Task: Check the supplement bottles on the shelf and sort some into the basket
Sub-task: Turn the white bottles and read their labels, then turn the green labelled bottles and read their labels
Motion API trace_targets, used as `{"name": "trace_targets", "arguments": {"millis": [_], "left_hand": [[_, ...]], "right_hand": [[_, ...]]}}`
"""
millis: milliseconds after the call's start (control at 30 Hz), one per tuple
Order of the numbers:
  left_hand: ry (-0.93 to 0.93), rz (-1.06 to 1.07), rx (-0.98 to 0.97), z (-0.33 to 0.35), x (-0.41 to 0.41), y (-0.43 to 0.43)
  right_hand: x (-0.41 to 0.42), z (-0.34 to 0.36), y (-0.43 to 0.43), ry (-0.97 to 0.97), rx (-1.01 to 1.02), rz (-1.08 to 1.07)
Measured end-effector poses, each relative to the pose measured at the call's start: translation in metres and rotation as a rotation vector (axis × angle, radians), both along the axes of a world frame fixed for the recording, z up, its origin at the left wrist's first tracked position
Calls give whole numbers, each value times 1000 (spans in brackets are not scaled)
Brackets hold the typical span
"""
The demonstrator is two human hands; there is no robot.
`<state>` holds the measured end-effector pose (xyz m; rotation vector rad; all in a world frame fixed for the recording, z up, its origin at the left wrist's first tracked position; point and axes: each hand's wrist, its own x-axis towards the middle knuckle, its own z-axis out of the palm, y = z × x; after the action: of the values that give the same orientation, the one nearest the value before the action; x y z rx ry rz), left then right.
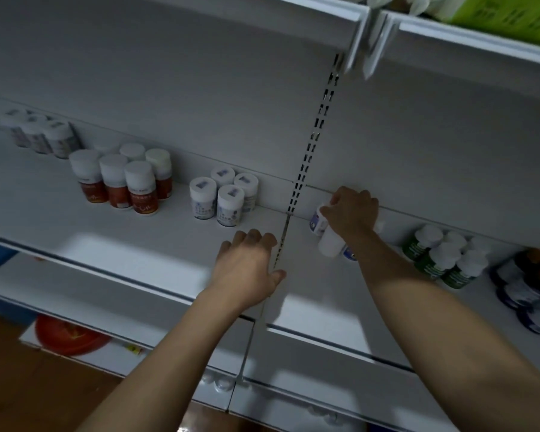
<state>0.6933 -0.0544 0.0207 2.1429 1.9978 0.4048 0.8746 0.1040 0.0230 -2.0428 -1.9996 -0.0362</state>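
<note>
Boxes and floor
A green box (496,20) sits at top right; a red disc (70,336) shows on a white box (113,353) by the wooden floor (13,385).

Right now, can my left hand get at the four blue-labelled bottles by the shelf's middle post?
Probably yes. The left hand lies open on the shelf just in front of the blue-labelled bottles, with only bare shelf between them. The right hand grips a bottle beyond the post.

R hand (353,213) covers white btl (317,222) cap; far-R dark btls (524,294) blurred, illegible.
</note>
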Motion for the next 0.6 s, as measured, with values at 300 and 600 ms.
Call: {"name": "trace_targets", "arguments": {"millis": [300, 600], "left_hand": [[76, -51, 27, 6, 24, -8], [62, -187, 81, 2, 98, -2]], "right_hand": [[14, 10, -48, 126, 131, 137], [97, -1, -138, 286, 153, 163]]}}
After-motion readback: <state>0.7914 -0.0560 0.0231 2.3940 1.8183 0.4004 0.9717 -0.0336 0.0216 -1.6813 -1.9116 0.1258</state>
